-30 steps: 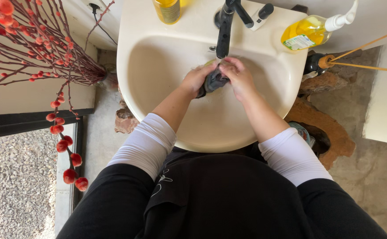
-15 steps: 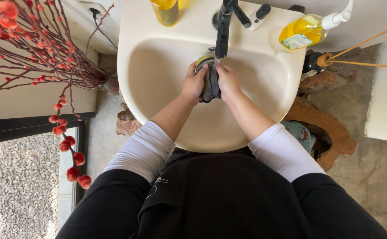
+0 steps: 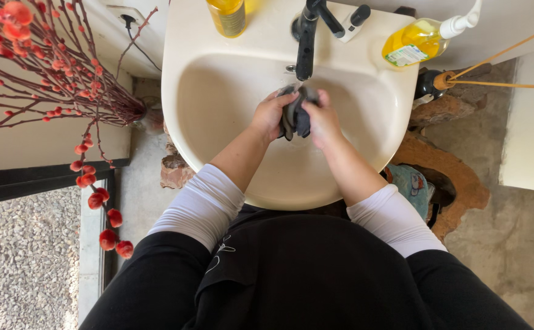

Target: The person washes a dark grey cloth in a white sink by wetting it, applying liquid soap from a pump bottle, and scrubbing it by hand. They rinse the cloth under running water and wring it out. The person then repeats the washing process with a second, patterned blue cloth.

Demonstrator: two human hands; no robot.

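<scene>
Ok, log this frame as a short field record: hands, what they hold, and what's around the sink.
left hand: grips dark cloth
right hand: grips the same cloth
cloth position: bunched between both hands, under black tap
sink: cream, round basin
on rim: yellow bottle, spray bottle
left of sink: red berry branches

Both hands, the left hand (image 3: 272, 115) and the right hand (image 3: 323, 119), met inside the sink (image 3: 218, 91) just below the faucet (image 3: 306, 36), with a cloth (image 3: 295, 113) between them. On the sink's back rim a bottle (image 3: 226, 15) stood left of the faucet and a pump bottle (image 3: 416, 43) right of it. Berry branches (image 3: 47, 79) spread left of the sink, beyond its rim.
</scene>
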